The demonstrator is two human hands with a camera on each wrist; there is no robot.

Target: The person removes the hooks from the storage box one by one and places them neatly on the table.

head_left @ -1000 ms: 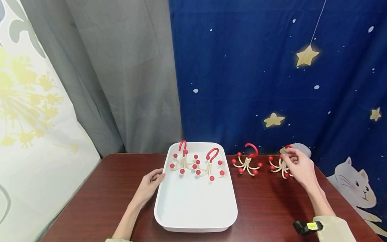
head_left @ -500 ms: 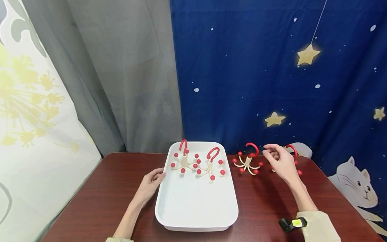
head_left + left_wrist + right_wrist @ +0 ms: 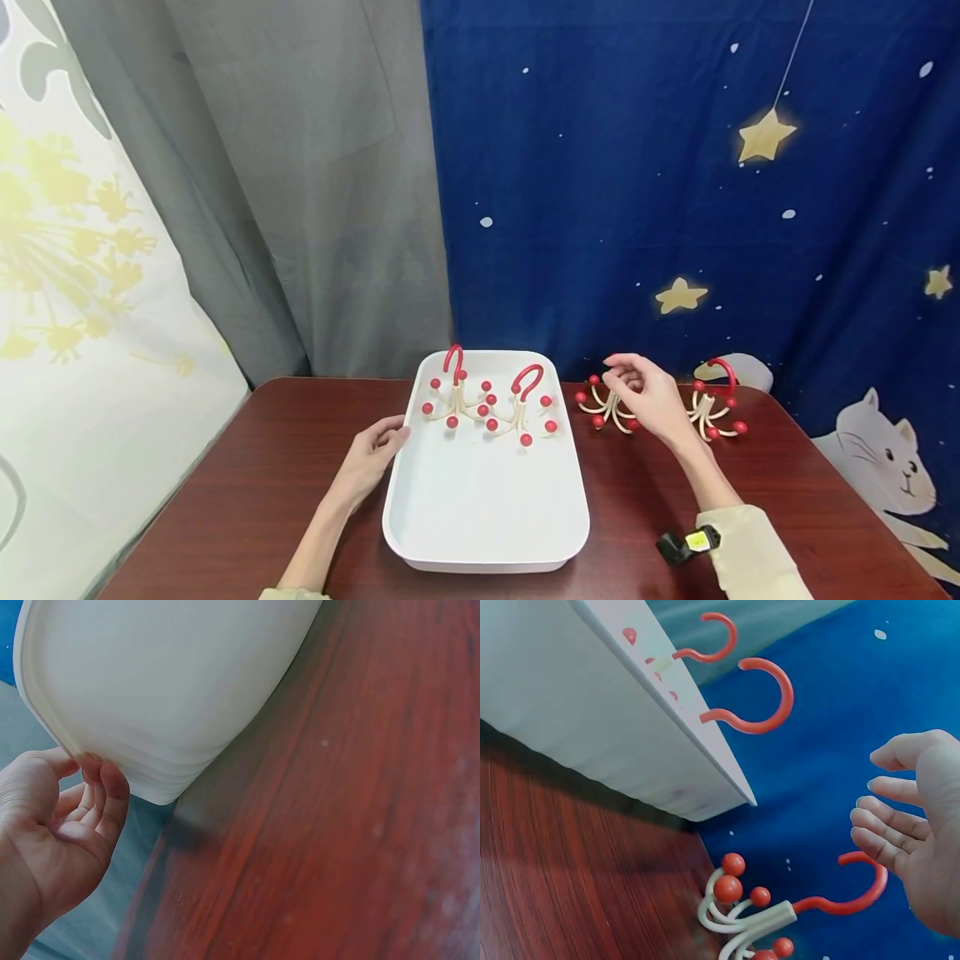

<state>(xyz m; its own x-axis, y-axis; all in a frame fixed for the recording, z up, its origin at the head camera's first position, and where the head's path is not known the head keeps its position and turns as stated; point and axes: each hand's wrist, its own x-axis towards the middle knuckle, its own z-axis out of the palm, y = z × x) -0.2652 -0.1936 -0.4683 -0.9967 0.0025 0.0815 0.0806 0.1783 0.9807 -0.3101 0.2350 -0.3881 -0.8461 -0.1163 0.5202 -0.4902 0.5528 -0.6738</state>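
Note:
My left hand (image 3: 367,462) pinches the left rim of a white tray (image 3: 483,521) between thumb and fingers, as the left wrist view shows. Inside the tray's far half stand two multi-arm hanging hooks, one on the left (image 3: 457,405) and one on the right (image 3: 520,414). Each has cream arms tipped with red balls and a curved red hook on top. To the tray's right, a third hanger (image 3: 754,922) rests on the table. My right hand (image 3: 647,400) hovers beside its red hook, fingers loosely bent and thumb apart, holding nothing. Farther right stands another hanger (image 3: 708,410).
The dark red wooden table (image 3: 300,467) lies under everything. Behind its far edge hang a grey curtain (image 3: 322,208) and a blue star-patterned curtain (image 3: 585,208). A white patterned cloth (image 3: 97,358) hangs on the left.
My right hand has let go of the rightmost hanger's hook and moved left to the hanger closest to the tray. My left hand stays on the tray rim.

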